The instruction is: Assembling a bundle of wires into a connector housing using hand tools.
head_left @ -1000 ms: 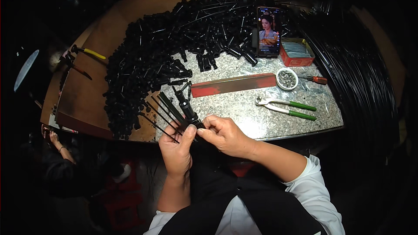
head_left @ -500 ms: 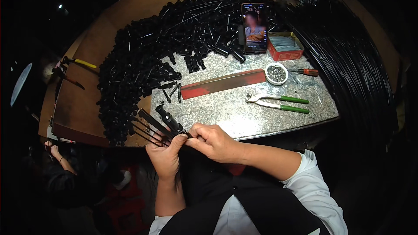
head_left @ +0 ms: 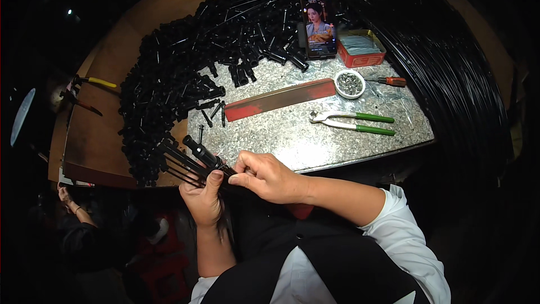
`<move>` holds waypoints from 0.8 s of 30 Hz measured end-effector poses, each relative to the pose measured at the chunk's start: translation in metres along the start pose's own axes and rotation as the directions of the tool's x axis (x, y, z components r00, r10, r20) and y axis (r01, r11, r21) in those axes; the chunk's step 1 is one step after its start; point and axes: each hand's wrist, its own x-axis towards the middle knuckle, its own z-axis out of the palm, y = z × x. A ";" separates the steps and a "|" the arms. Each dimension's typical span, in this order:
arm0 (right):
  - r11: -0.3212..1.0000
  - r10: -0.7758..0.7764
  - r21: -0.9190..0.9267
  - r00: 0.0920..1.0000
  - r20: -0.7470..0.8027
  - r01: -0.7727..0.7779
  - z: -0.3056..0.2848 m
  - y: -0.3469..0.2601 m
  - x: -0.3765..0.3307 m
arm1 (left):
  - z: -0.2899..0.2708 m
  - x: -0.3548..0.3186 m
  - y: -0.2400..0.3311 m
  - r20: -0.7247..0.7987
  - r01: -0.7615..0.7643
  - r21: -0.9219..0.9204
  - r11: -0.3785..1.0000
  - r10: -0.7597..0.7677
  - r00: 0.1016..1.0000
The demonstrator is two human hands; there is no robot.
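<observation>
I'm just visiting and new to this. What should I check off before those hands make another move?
1. Left hand holding the black cylindrical part: ok, with thin black rods beside it.
2. Right hand closed at the part's near end: ok.
3. Pieces properly fitted together there: cannot tell, fingers hide it.
4. Stone slab free of loose tools: not ok, green-handled pincers lie on it.
5. White bowl upright: ok, small metal bits inside.
6. Red tin open: ok.

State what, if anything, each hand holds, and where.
Left hand: black tubular part and black rods, by their near ends. Right hand: pinched there, exact hold hidden.
</observation>
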 end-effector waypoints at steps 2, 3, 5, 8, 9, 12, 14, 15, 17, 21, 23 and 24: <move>0.999 -0.051 -0.016 0.999 0.007 0.051 -0.002 0.001 0.001 | -0.002 0.001 0.001 0.033 -0.013 0.012 1.000 0.013 0.999; 0.999 -0.048 -0.015 0.999 0.005 0.048 -0.005 -0.001 0.002 | -0.003 0.001 0.001 0.034 -0.010 0.012 1.000 0.010 0.999; 0.945 0.240 0.175 0.950 0.199 -0.275 -0.011 -0.009 0.005 | -0.005 0.001 0.001 0.040 -0.006 -0.013 1.000 0.006 0.999; 0.919 0.245 0.246 0.934 0.259 -0.309 -0.011 -0.002 0.009 | -0.012 0.001 -0.001 0.059 -0.005 0.010 1.000 0.005 0.998; 0.906 0.264 0.255 0.922 0.284 -0.338 -0.013 -0.003 0.010 | -0.012 0.000 -0.001 0.055 -0.003 0.012 1.000 0.002 0.998; 0.887 0.281 0.275 0.906 0.317 -0.372 -0.013 -0.002 0.011 | -0.010 0.000 0.000 0.033 -0.012 -0.038 0.999 0.013 0.999; 0.860 0.299 0.304 0.888 0.348 -0.409 -0.014 -0.002 0.011 | -0.013 0.001 0.003 0.089 0.024 -0.020 1.000 -0.022 0.996; 0.835 0.318 0.327 0.873 0.370 -0.442 -0.014 -0.001 0.011 | -0.014 0.002 0.001 0.104 0.022 -0.054 0.998 -0.016 0.994; 0.811 0.313 0.364 0.865 0.392 -0.458 -0.015 0.002 0.010 | -0.015 0.003 0.001 0.139 0.041 -0.079 0.996 -0.029 0.990; 0.768 0.291 0.446 0.871 0.396 -0.459 -0.009 0.006 0.009 | -0.022 0.006 0.002 0.220 0.091 -0.144 0.985 -0.058 0.974; 0.761 0.291 0.464 0.878 0.381 -0.453 -0.007 0.011 0.008 | -0.019 0.008 0.002 0.243 0.108 -0.141 0.984 -0.072 0.967; 0.777 0.294 0.480 0.909 0.296 -0.408 -0.004 0.013 0.007 | -0.014 0.007 0.001 0.191 0.101 -0.146 0.984 -0.072 0.979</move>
